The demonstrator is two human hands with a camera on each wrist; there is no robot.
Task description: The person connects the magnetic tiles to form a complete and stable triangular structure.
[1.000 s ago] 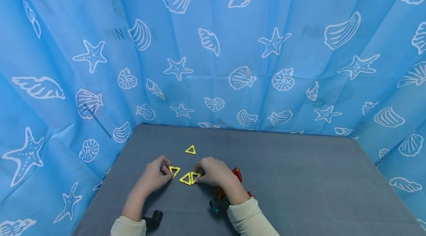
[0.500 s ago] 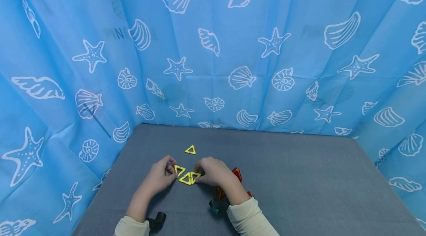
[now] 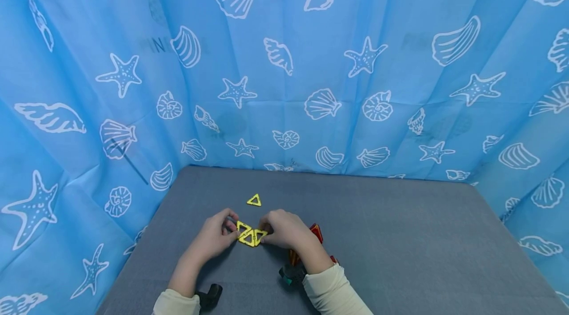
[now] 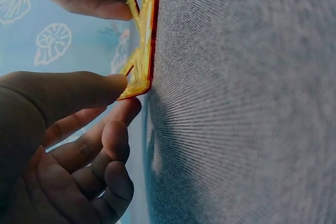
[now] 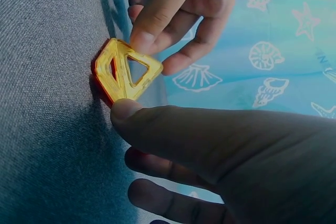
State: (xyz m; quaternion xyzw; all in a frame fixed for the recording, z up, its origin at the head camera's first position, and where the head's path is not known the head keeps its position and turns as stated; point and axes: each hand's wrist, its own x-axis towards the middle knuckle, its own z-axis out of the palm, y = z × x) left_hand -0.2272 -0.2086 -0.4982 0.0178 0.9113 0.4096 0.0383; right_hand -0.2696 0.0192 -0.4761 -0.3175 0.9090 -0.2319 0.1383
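Three yellow triangular magnetic tiles with open centres lie edge to edge on the grey table in the head view. My left hand [image 3: 217, 233] pinches the left tile [image 3: 238, 224] between thumb and finger. At the other end, the right tile [image 3: 263, 232] is held by the thumb and fingers of my right hand [image 3: 284, 228]. Between them sits the middle tile [image 3: 247, 244]. The left wrist view shows my left thumb [image 4: 100, 87] on a corner of the yellow tiles [image 4: 144, 40], which have red edges. Apart from these, a single yellow tile [image 3: 254, 204] lies farther back.
Red tile pieces [image 3: 316, 232] lie beside and partly under my right forearm, mostly hidden by it. Black wrist devices [image 3: 292, 274] sit at both wrists. Behind the grey table [image 3: 400, 236] hangs a blue curtain [image 3: 284, 122] with white shell prints.
My left hand has moved right with its tile, bringing it from a gap against the middle tile. My right hand and the tile at the back have stayed put.
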